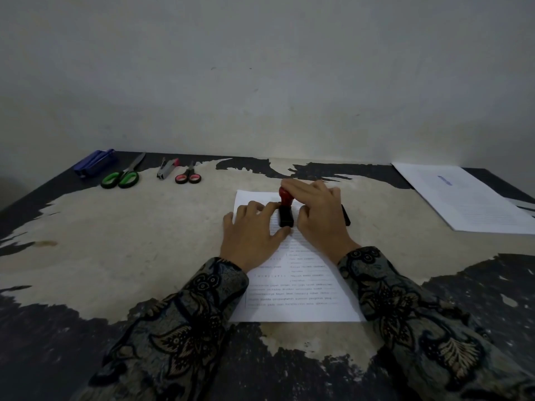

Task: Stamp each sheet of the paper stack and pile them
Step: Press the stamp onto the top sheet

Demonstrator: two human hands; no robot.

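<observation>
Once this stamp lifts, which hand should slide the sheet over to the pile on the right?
Probably the left hand: it already lies flat on the sheet. The right hand grips the stamp, though it is nearer the pile.

- The right hand (318,215) grips a red-handled stamp (286,211) standing on a printed sheet (301,285).
- The left hand (254,230) lies flat on that sheet, touching the stamp's black base.
- Another paper pile (469,198) lies far right on the worn surface (130,241).
</observation>
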